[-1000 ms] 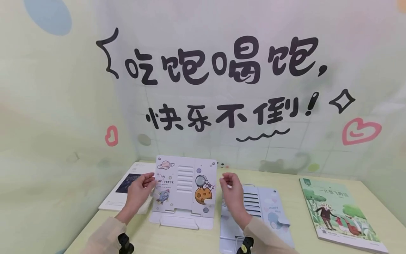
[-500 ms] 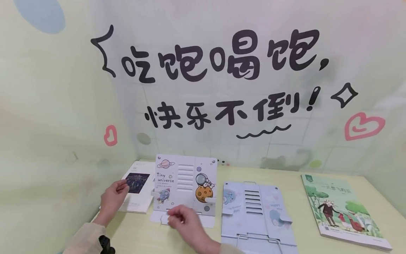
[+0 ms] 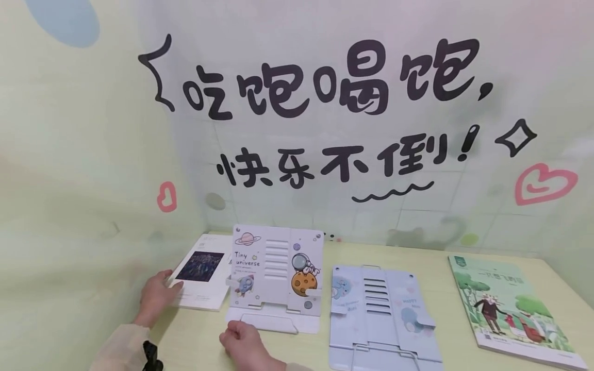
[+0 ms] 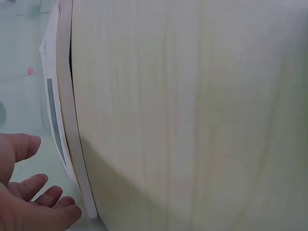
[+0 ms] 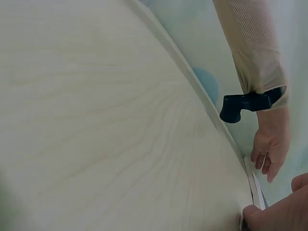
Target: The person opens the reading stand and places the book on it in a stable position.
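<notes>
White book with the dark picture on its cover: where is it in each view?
Head: the white book lies left of centre, low.
Left wrist: the white book runs down the left side, nearly edge-on.
Right wrist: apparently the white book's pale edge, lower right.
Shared landmark: the left hand, near it in all three views.

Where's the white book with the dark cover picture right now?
In the head view, the white book lies at the left side of the table, between the left hand and the astronaut stand.
</notes>
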A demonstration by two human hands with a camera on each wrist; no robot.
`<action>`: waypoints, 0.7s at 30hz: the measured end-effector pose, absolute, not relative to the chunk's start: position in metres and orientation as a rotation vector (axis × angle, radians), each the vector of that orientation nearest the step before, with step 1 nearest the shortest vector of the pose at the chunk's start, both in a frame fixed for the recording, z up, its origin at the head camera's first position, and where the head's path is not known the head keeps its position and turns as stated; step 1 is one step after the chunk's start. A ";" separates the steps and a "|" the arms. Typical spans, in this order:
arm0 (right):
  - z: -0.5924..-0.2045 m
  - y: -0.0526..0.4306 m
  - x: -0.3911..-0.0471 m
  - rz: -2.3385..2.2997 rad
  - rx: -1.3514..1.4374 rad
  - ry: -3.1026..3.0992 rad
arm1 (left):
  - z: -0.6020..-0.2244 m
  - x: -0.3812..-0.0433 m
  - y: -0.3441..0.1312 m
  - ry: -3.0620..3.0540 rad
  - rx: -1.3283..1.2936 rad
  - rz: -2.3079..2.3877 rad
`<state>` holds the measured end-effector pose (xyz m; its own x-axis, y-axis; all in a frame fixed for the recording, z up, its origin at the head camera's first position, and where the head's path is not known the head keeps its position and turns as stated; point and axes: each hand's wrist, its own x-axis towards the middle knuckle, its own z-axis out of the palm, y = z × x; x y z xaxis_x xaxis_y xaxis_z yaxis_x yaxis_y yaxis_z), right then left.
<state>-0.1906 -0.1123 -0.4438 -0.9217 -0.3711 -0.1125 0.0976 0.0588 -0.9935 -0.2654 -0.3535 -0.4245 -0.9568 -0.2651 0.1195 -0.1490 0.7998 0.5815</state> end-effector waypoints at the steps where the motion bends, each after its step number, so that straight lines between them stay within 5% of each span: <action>1: -0.444 -0.114 -0.191 -1.960 -0.256 1.990 | -0.425 -0.266 -0.354 -2.806 0.312 -0.867; 21: -0.442 -0.151 -0.198 -2.291 -0.061 1.730 | -0.434 -0.270 -0.358 -2.901 0.299 -0.766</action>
<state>-0.1978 -0.1508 -0.4417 -0.9627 -0.2385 -0.1279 0.1883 -0.2509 -0.9495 -0.2696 -0.3585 -0.4336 -0.9724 -0.2222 0.0713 -0.1581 0.8519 0.4992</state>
